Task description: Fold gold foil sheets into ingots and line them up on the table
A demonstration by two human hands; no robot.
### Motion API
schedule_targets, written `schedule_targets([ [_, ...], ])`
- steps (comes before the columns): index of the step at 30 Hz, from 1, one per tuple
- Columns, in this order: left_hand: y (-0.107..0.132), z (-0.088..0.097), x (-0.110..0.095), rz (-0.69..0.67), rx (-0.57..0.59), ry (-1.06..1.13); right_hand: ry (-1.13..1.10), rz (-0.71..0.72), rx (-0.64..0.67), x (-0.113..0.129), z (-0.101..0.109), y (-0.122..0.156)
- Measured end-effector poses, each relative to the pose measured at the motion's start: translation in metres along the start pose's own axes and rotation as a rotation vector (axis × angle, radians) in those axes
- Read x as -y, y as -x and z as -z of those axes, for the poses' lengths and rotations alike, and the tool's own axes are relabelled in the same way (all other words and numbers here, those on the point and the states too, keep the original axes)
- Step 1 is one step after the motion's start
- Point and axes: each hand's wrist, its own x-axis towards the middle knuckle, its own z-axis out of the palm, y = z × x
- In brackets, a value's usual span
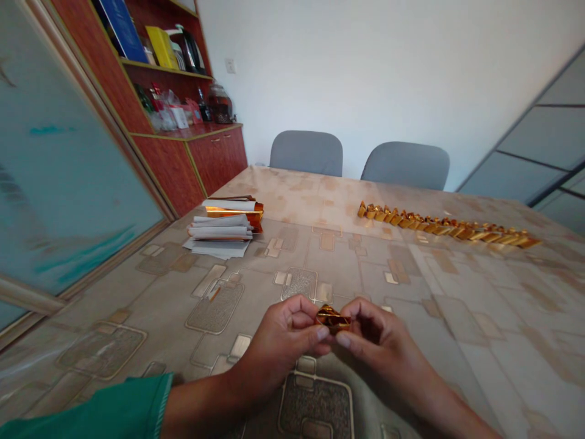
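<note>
A small folded piece of shiny gold paper [333, 318] is held above the near middle of the table. My left hand [292, 332] pinches its left end between thumb and fingers. At its right end, my right hand [377, 332] grips it the same way. The piece looks boat-like, with raised ends and a dip in the middle. Farther off to the right, a long row of similar folded gold pieces [439, 227] stands packed together. Back on the left lies a pile of gold paper sheets [219, 231], curled, with white backs showing.
The table [347, 262] has a patterned cover with rounded rectangles. Two grey chairs [306, 152] stand at its far side before a white wall. A red-brown cabinet [183, 158] with bottles and a jar is at back left, beside a framed glass panel [82, 164].
</note>
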Motion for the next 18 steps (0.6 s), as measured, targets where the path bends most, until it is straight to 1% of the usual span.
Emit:
schedule_targets([
  [3, 0.0005, -0.0008, -0.0011, 0.007, -0.002, 0.004, -0.032, -0.022, 0.031, 0.0022, 0.0034, -0.0013],
  [7, 0.0013, -0.0022, -0.0006, 0.024, 0.009, 0.014, 0.030, 0.015, -0.024, -0.0008, 0.0030, -0.0009],
  [10, 0.0013, -0.0025, -0.0002, 0.017, -0.004, 0.004, 0.025, 0.039, -0.052, -0.0022, 0.0011, -0.0008],
  [15, 0.0000, -0.0018, -0.0012, 0.026, -0.031, 0.003, -0.059, 0.006, 0.015, -0.0002, 0.0009, -0.0029],
  [18, -0.0004, -0.0024, -0.0024, 0.050, -0.032, 0.013, -0.063, 0.009, -0.020, -0.0012, -0.0011, -0.0036],
])
